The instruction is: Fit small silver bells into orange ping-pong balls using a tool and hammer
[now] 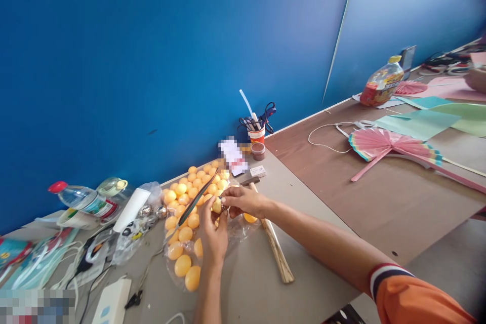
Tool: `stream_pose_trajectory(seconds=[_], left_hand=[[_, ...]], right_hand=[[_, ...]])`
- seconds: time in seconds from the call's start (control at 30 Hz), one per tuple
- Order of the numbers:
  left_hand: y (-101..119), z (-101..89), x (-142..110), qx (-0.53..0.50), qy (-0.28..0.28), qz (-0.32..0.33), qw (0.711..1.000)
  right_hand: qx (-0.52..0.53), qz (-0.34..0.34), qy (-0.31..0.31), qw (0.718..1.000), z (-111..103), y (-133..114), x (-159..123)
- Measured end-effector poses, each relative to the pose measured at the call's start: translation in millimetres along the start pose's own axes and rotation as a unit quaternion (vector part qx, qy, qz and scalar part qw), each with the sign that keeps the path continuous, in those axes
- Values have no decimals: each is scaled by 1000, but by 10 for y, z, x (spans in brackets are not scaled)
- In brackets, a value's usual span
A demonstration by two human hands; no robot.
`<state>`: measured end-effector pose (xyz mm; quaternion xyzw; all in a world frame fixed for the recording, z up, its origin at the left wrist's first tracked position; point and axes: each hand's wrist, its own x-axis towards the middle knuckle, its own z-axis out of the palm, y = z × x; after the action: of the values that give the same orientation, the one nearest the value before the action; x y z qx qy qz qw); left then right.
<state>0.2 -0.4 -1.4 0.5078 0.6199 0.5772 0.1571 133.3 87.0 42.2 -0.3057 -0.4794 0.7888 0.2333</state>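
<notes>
Between the fingertips of both my hands is a small round yellowish piece (216, 205) with a dark part on its right side; its exact kind is unclear. My left hand (213, 235) grips it from below and the left. From the right, the thumb and fingers of my right hand (243, 201) pinch its dark side. Beneath and behind my hands, many orange balls (183, 265) lie in a clear plastic bag. A long dark strip (197, 198) rests slantwise over them. To the right lies a hammer (276, 250), its wooden handle partly under my right wrist.
A cup of tools (256, 134), a small round tub (258, 151) and a little box (257, 171) stand by the blue wall. Bottles (89, 201), cables and a power strip (112, 301) crowd the left. Rightward lie a pink paper fan (379, 146), coloured sheets and a juice bottle (381, 83).
</notes>
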Motion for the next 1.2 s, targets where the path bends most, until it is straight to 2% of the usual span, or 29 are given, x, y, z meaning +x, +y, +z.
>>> stream_pose_trajectory(seconds=[0.07,0.13,0.23,0.33,0.43,0.5,0.63,0.7,0.77,0.97,1.2], left_hand=[[-14,7,-9,33,3,36,999],[-21,13,-16,36,-4,38,999],[-4,14,-23,-13,-18,1,1000],[48,5,-21,-116,-42,-68,990],[97,-8,-5,-205,-45,-114,971],[105,-14,13,-243,-32,-134,960],[69,-16,45,-271,-31,-192,943],[50,-13,54,-265,-45,-198,943],[45,-9,57,-253,-45,-178,950],[54,-27,37,-230,-28,-138,963],[29,-42,20,-186,-23,-106,977]], right_hand=[[-23,-2,4,1000,0,17,5],[-41,-8,10,999,5,33,14],[-65,-25,20,997,20,41,23],[-157,-89,65,981,36,53,27],[-276,-189,107,936,41,100,32],[-331,-253,110,903,36,143,29],[-423,-353,56,832,17,200,0],[-444,-375,28,813,11,201,-17],[-443,-376,26,814,8,186,-29],[-385,-334,56,859,0,128,-28],[-360,-323,42,874,4,140,-16]])
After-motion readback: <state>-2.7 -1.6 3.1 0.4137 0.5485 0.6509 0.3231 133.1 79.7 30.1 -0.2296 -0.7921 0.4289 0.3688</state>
